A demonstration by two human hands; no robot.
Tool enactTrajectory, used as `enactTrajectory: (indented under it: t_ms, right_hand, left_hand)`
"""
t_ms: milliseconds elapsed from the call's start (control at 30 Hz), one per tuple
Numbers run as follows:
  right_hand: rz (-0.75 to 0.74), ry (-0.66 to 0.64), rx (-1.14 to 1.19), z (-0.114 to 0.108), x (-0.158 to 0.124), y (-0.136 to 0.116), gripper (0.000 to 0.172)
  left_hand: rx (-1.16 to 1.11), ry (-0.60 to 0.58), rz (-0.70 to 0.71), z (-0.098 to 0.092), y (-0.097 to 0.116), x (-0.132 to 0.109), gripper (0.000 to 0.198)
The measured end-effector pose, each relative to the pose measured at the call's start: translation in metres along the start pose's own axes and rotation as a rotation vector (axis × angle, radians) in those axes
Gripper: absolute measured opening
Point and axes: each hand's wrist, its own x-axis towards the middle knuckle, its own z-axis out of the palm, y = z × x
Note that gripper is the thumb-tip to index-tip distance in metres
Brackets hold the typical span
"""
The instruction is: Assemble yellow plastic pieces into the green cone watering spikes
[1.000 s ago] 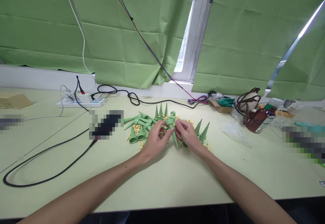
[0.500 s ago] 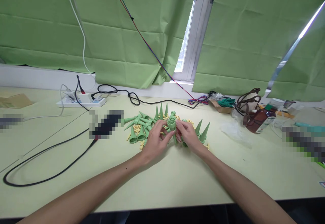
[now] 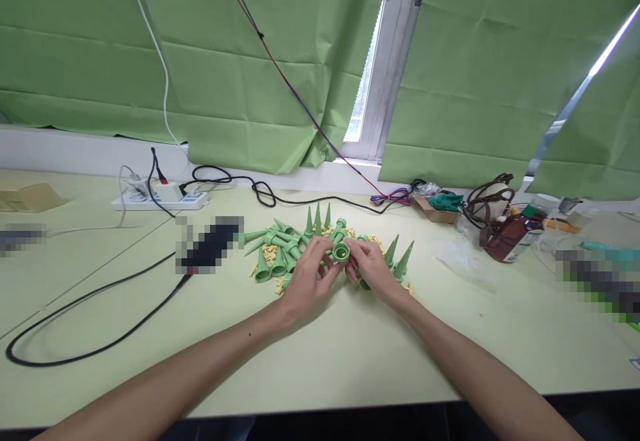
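Note:
Between my two hands is a green plastic cone [image 3: 341, 252], its round open end facing me. My left hand [image 3: 311, 278] grips the cone's left side with thumb and fingers. On the right side, the fingertips of my right hand [image 3: 371, 266] pinch its rim. Around and behind both hands lie several more green cones [image 3: 263, 269], some upright with points up, others on their sides. Small yellow pieces [image 3: 270, 254] are scattered among them. The cone's pointed end is hidden.
A black cable [image 3: 100, 359] loops across the left of the table. A power strip [image 3: 160, 201] sits at the back left. Toward the back right stand a brown bottle [image 3: 513, 235] and a small cardboard box [image 3: 435, 212], with a clear plastic bag [image 3: 463, 261] nearer.
The held cone has tilted so that its open end now faces me more directly, and it sits slightly lower. Both hands keep their hold.

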Motion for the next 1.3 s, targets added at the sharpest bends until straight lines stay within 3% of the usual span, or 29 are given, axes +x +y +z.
enactTrajectory:
  t_ms: [733,1000,1233,1300]
  right_hand:
    - [-0.011,0.027,-0.113,0.0001,-0.0024,-0.0068,0.055]
    - [-0.017,0.086,-0.114,0.0007,-0.0007,-0.0019,0.055]
    - [-0.036,0.163,-0.025,0.0011,0.0007,-0.0023,0.049]
    - [-0.05,0.167,-0.047,0.0006,0.0005,-0.0016,0.049]
  left_hand:
    - [0.092,-0.01,0.126,0.001,-0.0023,-0.0019,0.018]
    - [0.076,-0.005,0.035,0.002,-0.0035,-0.0012,0.021]
    - [0.022,0.017,-0.085,0.0015,0.0003,0.0008,0.009]
    - [-0.004,-0.002,-0.134,0.0003,0.0018,0.0024,0.017]
